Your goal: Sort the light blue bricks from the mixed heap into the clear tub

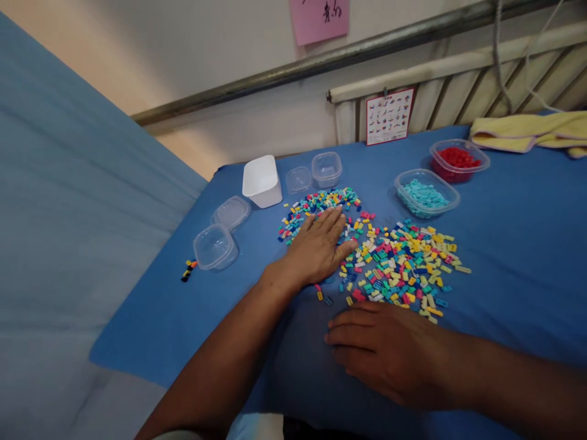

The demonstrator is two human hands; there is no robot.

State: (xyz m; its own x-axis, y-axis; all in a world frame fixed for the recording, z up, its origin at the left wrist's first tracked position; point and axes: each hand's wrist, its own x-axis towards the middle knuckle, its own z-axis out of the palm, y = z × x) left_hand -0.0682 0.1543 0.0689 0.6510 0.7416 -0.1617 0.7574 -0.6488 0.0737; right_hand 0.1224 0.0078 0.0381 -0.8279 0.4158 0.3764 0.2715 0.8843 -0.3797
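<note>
My left hand (318, 247) lies palm down with fingers stretched over a pile of small coloured building bricks (346, 195). Its fingers and palm hide part of that pile. To the right spreads a larger heap of mixed bricks (403, 263), in yellow, teal, pink, white and blue. My right hand (389, 351) rests low on the blue cloth (293, 342), just below this heap. Its fingers point left and lie flat, with no brick visible in them. A few loose bricks (323, 296) sit between the two hands.
Clear tubs hold turquoise pieces (422, 194) and red pieces (458, 157) at back right. Clear containers (215, 247) and a white box (263, 180) stand left and back. A small black-orange figure (188, 270), a picture card (389, 116) and a yellow cloth (527, 131) lie around the edges.
</note>
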